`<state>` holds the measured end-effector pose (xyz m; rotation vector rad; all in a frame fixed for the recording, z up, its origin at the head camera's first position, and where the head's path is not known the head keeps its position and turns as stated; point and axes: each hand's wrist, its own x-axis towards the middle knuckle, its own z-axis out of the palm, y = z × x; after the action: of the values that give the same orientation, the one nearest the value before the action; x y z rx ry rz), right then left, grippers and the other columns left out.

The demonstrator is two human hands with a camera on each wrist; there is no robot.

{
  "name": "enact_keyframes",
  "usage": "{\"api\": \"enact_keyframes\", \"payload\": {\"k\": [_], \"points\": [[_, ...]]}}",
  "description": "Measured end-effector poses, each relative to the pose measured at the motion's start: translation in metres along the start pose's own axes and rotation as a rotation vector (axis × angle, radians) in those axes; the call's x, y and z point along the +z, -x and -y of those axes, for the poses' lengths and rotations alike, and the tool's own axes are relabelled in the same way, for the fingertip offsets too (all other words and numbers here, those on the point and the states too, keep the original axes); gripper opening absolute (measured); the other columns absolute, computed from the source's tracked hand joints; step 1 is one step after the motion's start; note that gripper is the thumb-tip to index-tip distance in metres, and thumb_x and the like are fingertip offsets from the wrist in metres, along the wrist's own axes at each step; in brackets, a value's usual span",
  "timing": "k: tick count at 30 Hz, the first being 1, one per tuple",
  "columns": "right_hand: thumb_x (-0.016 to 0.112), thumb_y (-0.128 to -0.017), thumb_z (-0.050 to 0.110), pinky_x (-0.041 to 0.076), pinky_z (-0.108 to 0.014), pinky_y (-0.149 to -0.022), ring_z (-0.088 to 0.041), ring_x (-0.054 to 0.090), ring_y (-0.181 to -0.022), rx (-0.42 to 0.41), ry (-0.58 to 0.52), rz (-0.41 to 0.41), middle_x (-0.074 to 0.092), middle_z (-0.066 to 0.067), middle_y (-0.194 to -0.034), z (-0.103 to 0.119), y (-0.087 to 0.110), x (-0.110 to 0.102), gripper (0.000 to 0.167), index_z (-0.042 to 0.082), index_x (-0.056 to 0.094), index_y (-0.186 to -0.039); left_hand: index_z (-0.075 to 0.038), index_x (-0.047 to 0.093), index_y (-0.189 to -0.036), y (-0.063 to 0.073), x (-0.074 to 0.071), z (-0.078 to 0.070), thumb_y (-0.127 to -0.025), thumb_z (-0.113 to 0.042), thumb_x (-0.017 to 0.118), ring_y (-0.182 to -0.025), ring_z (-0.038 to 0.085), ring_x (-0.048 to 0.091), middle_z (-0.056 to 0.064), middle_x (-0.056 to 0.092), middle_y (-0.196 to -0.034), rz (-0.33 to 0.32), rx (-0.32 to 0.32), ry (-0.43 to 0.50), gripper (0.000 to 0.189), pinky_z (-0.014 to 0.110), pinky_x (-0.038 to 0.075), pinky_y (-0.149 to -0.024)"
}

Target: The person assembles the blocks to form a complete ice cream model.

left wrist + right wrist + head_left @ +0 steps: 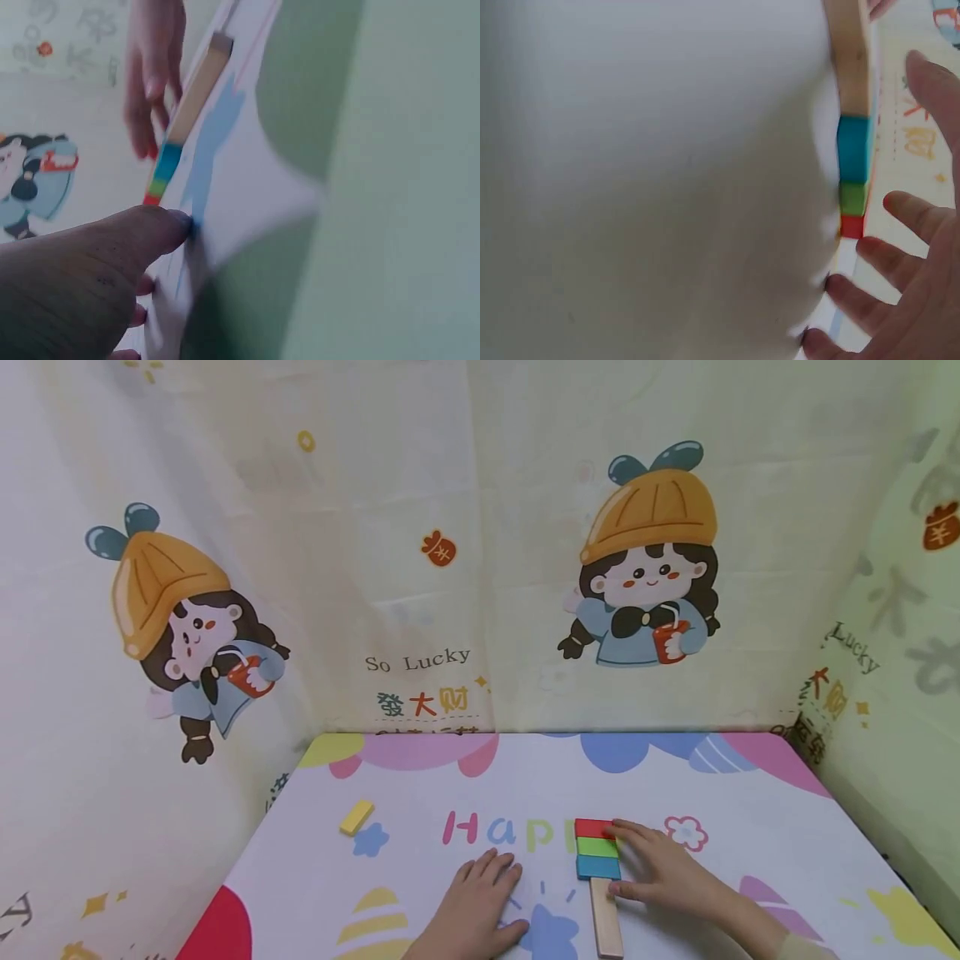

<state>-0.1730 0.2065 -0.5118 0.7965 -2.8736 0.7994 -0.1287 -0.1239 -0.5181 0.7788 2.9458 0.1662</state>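
Red [591,829], green [596,847] and blue [597,867] blocks lie side by side in a short column on the table. Below the blue one, a plain wooden strip [606,920] extends toward the front edge, so the four form a hammer-like shape. My right hand [671,872] is at the right side of this row, fingers spread, with fingertips over the red block's right end and the thumb by the strip's top. In the right wrist view the fingers [896,262] are loosely extended. My left hand [476,906] rests palm down on the table, left of the strip, holding nothing.
A yellow block [357,817] lies alone at the back left of the table. The white tabletop [300,877] carries printed letters and coloured shapes. A curtain [517,568] with cartoon figures hangs behind the table and along both sides.
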Motion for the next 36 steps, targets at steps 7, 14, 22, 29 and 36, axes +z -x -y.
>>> {"api": "enact_keyframes", "payload": {"k": [7,14,22,29,36], "points": [[0.076,-0.075,0.072,0.046,-0.071,-0.098,-0.048,0.045,-0.14,0.039,-0.015,0.132,0.041,-0.016,-0.162,0.006,0.009,0.002,0.094,0.022,0.052,-0.151,-0.03,0.058,-0.145,0.019,-0.003,0.036,-0.095,-0.056,0.064,-0.139,0.032,0.049,0.002,0.055,-0.149,-0.072,-0.031,0.003,0.057,0.059,0.044,-0.107],[0.074,-0.076,0.074,0.043,-0.071,-0.102,-0.047,0.043,-0.142,0.033,0.001,0.108,0.042,-0.012,-0.163,0.005,0.013,0.004,0.093,0.023,0.053,-0.151,-0.024,0.067,-0.134,0.029,-0.008,0.068,-0.094,-0.045,0.069,-0.127,0.028,0.056,0.004,0.062,-0.137,-0.218,-0.072,-0.033,0.045,0.056,0.05,-0.096],[0.073,-0.078,0.073,0.043,-0.07,-0.102,-0.047,0.045,-0.142,-0.008,0.012,0.078,0.045,-0.01,-0.161,0.008,0.013,0.003,0.09,0.022,0.054,-0.15,-0.016,0.072,-0.121,0.033,-0.019,0.112,-0.091,-0.039,0.073,-0.12,0.031,0.059,0.008,0.067,-0.126,-0.246,-0.193,-0.068,0.038,0.057,0.05,-0.097],[0.074,-0.077,0.073,0.044,-0.069,-0.102,-0.046,0.045,-0.141,0.003,0.011,0.072,0.046,-0.01,-0.16,0.009,0.014,0.004,0.087,0.022,0.057,-0.146,-0.007,0.069,-0.123,0.043,-0.031,0.151,-0.09,-0.031,0.072,-0.127,0.042,0.053,0.016,0.062,-0.132,-0.291,-0.372,-0.059,0.04,0.062,0.046,-0.097],[0.071,-0.078,0.075,0.043,-0.068,-0.103,-0.046,0.045,-0.141,-0.006,0.022,0.057,0.047,-0.01,-0.159,0.008,0.013,0.005,0.086,0.021,0.058,-0.144,0.006,0.059,-0.131,0.049,-0.042,0.18,-0.094,-0.024,0.063,-0.114,0.051,0.053,0.03,0.058,-0.127,-0.291,-0.591,0.061,0.048,0.065,0.046,-0.09]]}}
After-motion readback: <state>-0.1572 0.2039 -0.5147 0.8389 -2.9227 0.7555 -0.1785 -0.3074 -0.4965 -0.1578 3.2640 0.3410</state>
